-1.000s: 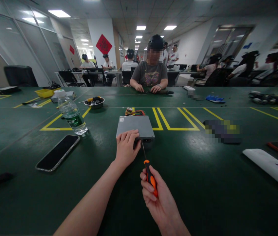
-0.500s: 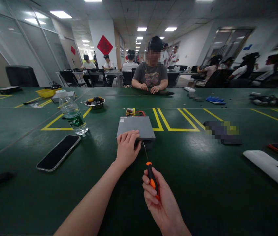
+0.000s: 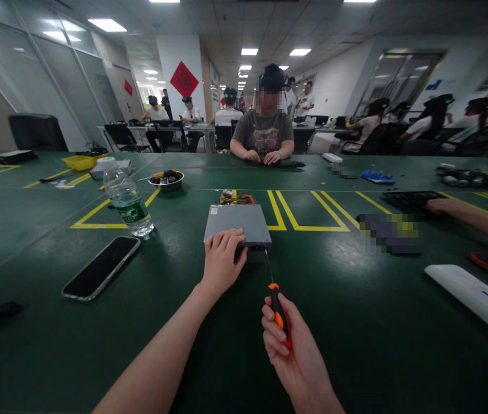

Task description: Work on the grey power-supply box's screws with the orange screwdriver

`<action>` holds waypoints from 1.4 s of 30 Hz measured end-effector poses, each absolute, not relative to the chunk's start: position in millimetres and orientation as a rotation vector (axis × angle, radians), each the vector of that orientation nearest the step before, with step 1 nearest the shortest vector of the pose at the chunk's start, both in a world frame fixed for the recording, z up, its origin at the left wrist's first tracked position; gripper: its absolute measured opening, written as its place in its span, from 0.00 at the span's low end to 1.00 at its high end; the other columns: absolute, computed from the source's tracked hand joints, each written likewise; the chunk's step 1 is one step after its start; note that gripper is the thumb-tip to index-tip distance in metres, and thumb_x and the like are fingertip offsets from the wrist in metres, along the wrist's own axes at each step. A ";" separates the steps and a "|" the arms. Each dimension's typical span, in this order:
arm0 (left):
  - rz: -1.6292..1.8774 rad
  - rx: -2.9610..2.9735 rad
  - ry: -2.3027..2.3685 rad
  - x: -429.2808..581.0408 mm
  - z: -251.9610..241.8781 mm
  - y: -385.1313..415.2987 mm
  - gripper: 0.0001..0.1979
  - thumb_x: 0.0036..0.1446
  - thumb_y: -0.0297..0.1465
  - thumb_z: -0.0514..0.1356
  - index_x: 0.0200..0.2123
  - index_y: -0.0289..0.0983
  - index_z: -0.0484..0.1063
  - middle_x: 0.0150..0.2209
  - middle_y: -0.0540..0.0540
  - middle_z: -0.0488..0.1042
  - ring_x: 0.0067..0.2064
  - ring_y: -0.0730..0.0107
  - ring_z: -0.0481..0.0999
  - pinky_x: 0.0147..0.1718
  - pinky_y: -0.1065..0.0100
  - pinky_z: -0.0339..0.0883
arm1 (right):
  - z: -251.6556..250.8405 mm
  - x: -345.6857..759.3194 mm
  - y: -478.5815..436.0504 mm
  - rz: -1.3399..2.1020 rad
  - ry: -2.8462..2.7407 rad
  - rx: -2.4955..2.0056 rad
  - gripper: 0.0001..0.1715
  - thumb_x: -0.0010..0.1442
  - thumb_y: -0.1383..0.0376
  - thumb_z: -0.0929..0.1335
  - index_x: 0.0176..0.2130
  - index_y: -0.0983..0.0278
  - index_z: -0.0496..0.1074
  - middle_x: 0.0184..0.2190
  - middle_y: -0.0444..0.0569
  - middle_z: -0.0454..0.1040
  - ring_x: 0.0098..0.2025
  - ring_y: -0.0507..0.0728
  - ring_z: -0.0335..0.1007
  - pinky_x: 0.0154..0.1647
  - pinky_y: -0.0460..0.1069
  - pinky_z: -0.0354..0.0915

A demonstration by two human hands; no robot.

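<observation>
A grey metal computer power supply (image 3: 244, 221) lies flat on the green table, its bundle of coloured cables (image 3: 238, 198) behind it. My left hand (image 3: 223, 256) grips its front left corner, fingers over the top and thumb at the front face. In my right hand (image 3: 289, 342) is a screwdriver (image 3: 279, 313) with a black and orange handle, fingers wrapped round it. The screwdriver's thin shaft points up at the right part of the front face, by the socket. Whether the tip touches is too small to tell.
Left of me are a phone (image 3: 102, 268) and a water bottle (image 3: 127, 198). Farther back stands a metal bowl (image 3: 166, 183) with tools. To the right lie a white device (image 3: 472, 299) and another person's arm (image 3: 480, 218) over a dark object. Someone sits across the table (image 3: 338, 310).
My right hand has moved the screwdriver rightward along the power supply's front. My left hand stays in place. Another person's arm and a dark object have come into view at the right.
</observation>
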State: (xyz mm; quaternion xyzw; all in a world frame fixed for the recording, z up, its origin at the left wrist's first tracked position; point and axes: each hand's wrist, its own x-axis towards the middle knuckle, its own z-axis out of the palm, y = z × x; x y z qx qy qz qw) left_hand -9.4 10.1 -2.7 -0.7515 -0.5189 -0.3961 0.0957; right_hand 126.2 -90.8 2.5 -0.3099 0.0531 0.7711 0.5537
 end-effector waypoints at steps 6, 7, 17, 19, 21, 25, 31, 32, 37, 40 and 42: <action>-1.175 -2.222 -1.522 -9.9 -3.3 10.4 0.09 0.55 0.30 0.56 0.41 0.42 0.65 0.49 0.48 0.71 0.51 0.62 0.66 0.48 0.58 0.53 | -3.1 128.6 -91.0 1.814 0.074 -0.739 0.11 0.60 0.66 0.62 0.31 0.71 0.67 0.19 0.41 0.64 0.11 0.41 0.46 0.08 0.36 0.44; -1.174 -2.221 -1.520 -10.0 -3.2 10.2 0.09 0.55 0.30 0.56 0.41 0.41 0.65 0.49 0.48 0.71 0.51 0.63 0.66 0.48 0.58 0.53 | -4.0 129.3 -91.0 1.817 0.067 -0.740 0.11 0.60 0.66 0.62 0.31 0.71 0.67 0.19 0.41 0.64 0.11 0.40 0.46 0.08 0.36 0.44; -1.179 -2.221 -1.508 -10.7 -3.3 10.6 0.09 0.55 0.30 0.56 0.41 0.42 0.64 0.48 0.49 0.72 0.51 0.64 0.66 0.48 0.58 0.53 | 0.3 131.3 -90.3 1.791 0.056 -0.772 0.10 0.60 0.66 0.61 0.31 0.70 0.67 0.20 0.41 0.64 0.11 0.41 0.45 0.08 0.37 0.44; -1.181 -2.223 -1.507 -10.8 -3.0 10.7 0.09 0.55 0.30 0.56 0.41 0.42 0.64 0.48 0.50 0.71 0.51 0.64 0.66 0.48 0.58 0.53 | 1.6 131.7 -90.6 1.777 0.050 -0.786 0.10 0.61 0.66 0.61 0.31 0.70 0.66 0.20 0.41 0.64 0.11 0.40 0.45 0.08 0.37 0.44; -1.181 -2.221 -1.510 -10.8 -2.6 10.6 0.09 0.55 0.29 0.56 0.41 0.42 0.64 0.49 0.50 0.71 0.51 0.64 0.66 0.48 0.58 0.53 | 2.4 132.2 -90.6 1.758 0.041 -0.810 0.10 0.61 0.67 0.60 0.31 0.70 0.66 0.20 0.42 0.65 0.11 0.40 0.45 0.08 0.37 0.44; -1.179 -2.220 -1.520 -10.9 -2.8 10.6 0.09 0.55 0.30 0.56 0.41 0.42 0.64 0.49 0.49 0.71 0.51 0.63 0.66 0.48 0.58 0.53 | 2.3 133.4 -90.1 1.727 0.030 -0.867 0.09 0.61 0.67 0.61 0.31 0.69 0.66 0.22 0.43 0.66 0.11 0.40 0.46 0.08 0.37 0.43; -1.177 -2.233 -1.524 -11.2 -3.8 11.0 0.09 0.55 0.30 0.56 0.41 0.42 0.65 0.49 0.49 0.71 0.51 0.63 0.66 0.48 0.58 0.53 | -0.9 135.1 -91.9 1.650 -0.019 -0.939 0.04 0.55 0.69 0.66 0.31 0.68 0.66 0.23 0.44 0.67 0.14 0.42 0.50 0.10 0.38 0.47; -1.180 -2.232 -1.524 -11.0 -3.6 10.8 0.09 0.55 0.30 0.56 0.41 0.41 0.65 0.49 0.49 0.71 0.51 0.63 0.66 0.48 0.58 0.53 | -1.4 135.2 -92.6 1.638 -0.041 -0.945 0.04 0.52 0.70 0.68 0.31 0.68 0.66 0.23 0.44 0.67 0.15 0.42 0.51 0.10 0.38 0.48; -1.184 -2.235 -1.521 -10.4 -1.5 9.4 0.09 0.55 0.30 0.56 0.41 0.42 0.65 0.49 0.49 0.71 0.51 0.63 0.67 0.48 0.58 0.53 | -2.4 136.1 -94.8 1.577 -0.103 -0.977 0.16 0.38 0.73 0.74 0.29 0.69 0.67 0.22 0.42 0.66 0.19 0.44 0.56 0.12 0.38 0.53; -1.190 -2.240 -1.525 -10.1 -1.1 8.7 0.09 0.55 0.29 0.55 0.40 0.42 0.65 0.48 0.49 0.72 0.51 0.63 0.66 0.48 0.58 0.53 | -3.4 136.9 -96.6 1.579 -0.179 -1.007 0.19 0.38 0.68 0.76 0.30 0.69 0.68 0.25 0.45 0.69 0.21 0.45 0.59 0.11 0.37 0.51; -1.192 -2.240 -1.535 -9.8 -1.3 8.6 0.09 0.54 0.28 0.55 0.40 0.42 0.65 0.49 0.49 0.71 0.51 0.62 0.66 0.48 0.58 0.53 | -4.4 136.7 -98.3 1.590 -0.264 -1.022 0.19 0.40 0.64 0.76 0.31 0.69 0.69 0.27 0.46 0.70 0.22 0.45 0.60 0.11 0.36 0.49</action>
